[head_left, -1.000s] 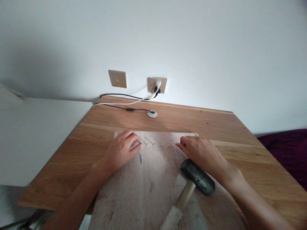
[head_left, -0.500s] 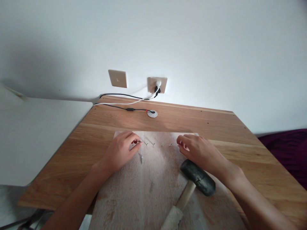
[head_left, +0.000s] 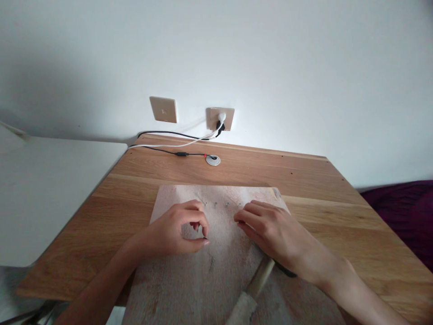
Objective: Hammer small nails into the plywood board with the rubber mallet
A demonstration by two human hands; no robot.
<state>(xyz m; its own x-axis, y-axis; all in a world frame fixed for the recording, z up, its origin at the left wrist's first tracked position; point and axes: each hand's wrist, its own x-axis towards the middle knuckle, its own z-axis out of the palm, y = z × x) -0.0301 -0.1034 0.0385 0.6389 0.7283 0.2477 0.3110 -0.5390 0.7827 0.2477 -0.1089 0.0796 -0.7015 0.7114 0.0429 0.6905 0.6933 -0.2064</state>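
A pale wooden board [head_left: 189, 280] lies on the oak table [head_left: 135, 189] in front of me. A row of small nails [head_left: 221, 204] stands along the board's far part. My left hand [head_left: 179, 230] rests on the board with thumb and forefinger pinched together on a small nail. My right hand [head_left: 270, 230] lies beside it, fingers stretched flat toward the left, holding nothing. Under my right wrist lies a mallet with a black head [head_left: 286, 271], mostly hidden, and a wooden handle [head_left: 259, 282]. Another nail [head_left: 212, 263] lies loose on the board.
A white surface [head_left: 47, 189] adjoins the table on the left. Black and white cables [head_left: 176, 146] run from a wall socket [head_left: 220, 118] to a round grommet [head_left: 213, 160] at the table's back. A blank wall plate [head_left: 163, 109] sits left of the socket. Dark purple fabric [head_left: 402, 212] lies at right.
My left hand has drawn back toward me from the nail row, now pinching a nail. My right hand slid left over the mallet head, covering it. The view dipped slightly.
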